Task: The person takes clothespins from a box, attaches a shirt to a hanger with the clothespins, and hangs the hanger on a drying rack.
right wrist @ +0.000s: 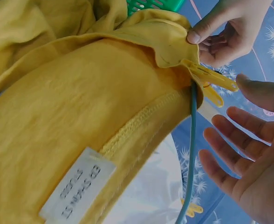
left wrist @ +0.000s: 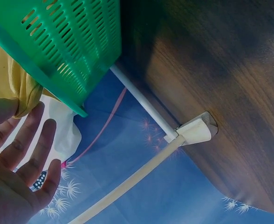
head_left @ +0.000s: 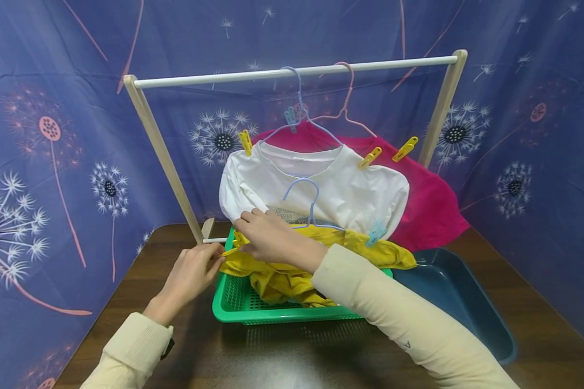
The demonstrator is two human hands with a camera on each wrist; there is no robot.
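A yellow shirt lies over the green basket, with a blue hanger at its neckline. My left hand pinches the shirt's left shoulder between thumb and fingers. In the right wrist view, a yellow clothespin clips the cloth beside the hanger's arm. My right hand has its thumb tip at the clothespin's handle, its other fingers spread and holding nothing. A light blue clothespin is clipped on the shirt's right shoulder. A printed label shows inside the collar.
Behind the basket, a rack with a white bar carries a white shirt and a magenta shirt on hangers. Clothespins sit on both shirts' shoulders. A dark blue tray lies right of the basket on the wooden table.
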